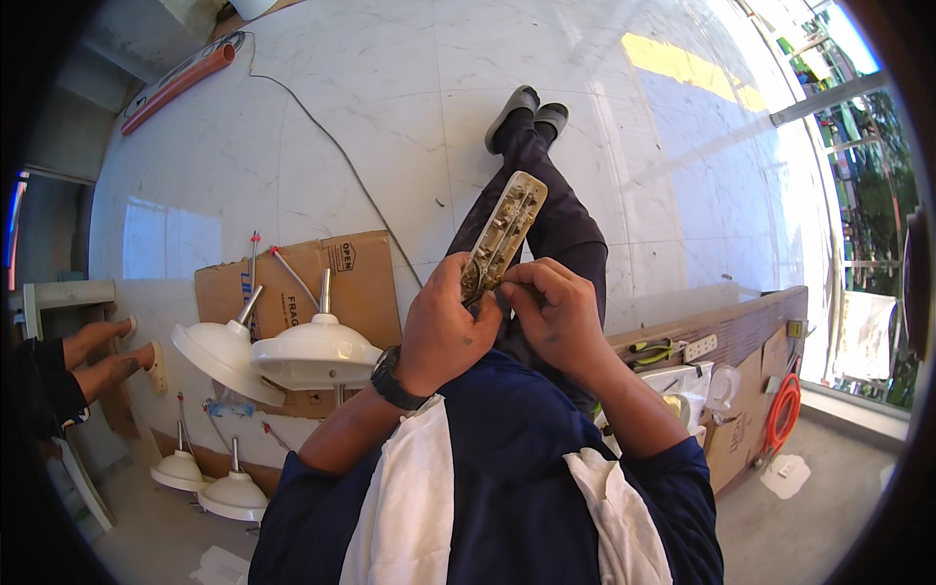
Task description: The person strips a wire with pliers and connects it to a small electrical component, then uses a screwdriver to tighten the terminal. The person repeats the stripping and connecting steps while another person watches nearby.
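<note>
An opened power strip (505, 232) with a cream casing shows metal contact bars and small fittings inside. It tilts up and away over my outstretched legs. My left hand (439, 327) is closed around its near end, the thumb pressed near the contacts. At that same end my right hand (554, 302) pinches thumb and forefinger together against the strip. Whatever those fingertips grip is too small and covered to make out.
White lamp shades (317, 353) stand on cardboard (366, 283) at left. Right, a wooden board (751, 317) carries pliers (658, 349) and a white slotted cover (700, 348); an orange cable coil (783, 414) lies beyond. A black cable (336, 146) crosses the tiles. Another person's legs (112, 356) show far left.
</note>
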Tool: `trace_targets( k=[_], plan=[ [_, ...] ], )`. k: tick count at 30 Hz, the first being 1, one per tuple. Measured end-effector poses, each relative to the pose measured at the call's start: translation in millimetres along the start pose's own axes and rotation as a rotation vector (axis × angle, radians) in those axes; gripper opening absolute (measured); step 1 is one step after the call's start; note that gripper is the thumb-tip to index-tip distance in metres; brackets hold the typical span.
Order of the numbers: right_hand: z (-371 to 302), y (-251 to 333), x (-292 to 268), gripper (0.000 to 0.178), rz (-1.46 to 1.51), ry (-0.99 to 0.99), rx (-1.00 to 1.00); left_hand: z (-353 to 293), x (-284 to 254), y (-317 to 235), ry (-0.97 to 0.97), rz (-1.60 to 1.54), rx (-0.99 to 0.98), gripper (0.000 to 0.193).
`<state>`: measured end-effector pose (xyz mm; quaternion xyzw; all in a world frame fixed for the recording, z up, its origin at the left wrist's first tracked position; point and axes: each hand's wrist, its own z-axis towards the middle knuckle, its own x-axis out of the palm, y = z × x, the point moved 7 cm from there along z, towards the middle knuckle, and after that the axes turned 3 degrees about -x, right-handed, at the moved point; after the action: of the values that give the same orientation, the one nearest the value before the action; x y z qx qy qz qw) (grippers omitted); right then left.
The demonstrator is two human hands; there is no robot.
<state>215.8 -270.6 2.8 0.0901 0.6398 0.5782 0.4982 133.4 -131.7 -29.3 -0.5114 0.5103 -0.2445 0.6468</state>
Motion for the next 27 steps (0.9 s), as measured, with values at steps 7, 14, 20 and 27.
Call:
trace_targets(
  k=[7,14,20,27],
  plan=[
    [-7,6,6,0.014,-0.080,-0.067,-0.179,2,0,3,0.076,-0.071,-0.057,0.039],
    [4,7,-3,0.018,-0.126,0.078,-0.296,0,2,-2,0.099,-0.156,0.057,0.053],
    [15,17,-8,0.030,-0.210,0.271,-0.416,-4,7,1,0.090,-0.001,0.081,0.058],
    [25,17,1,0.022,-0.345,0.382,-0.457,-3,9,2,0.075,0.019,0.041,0.045]
  ],
)
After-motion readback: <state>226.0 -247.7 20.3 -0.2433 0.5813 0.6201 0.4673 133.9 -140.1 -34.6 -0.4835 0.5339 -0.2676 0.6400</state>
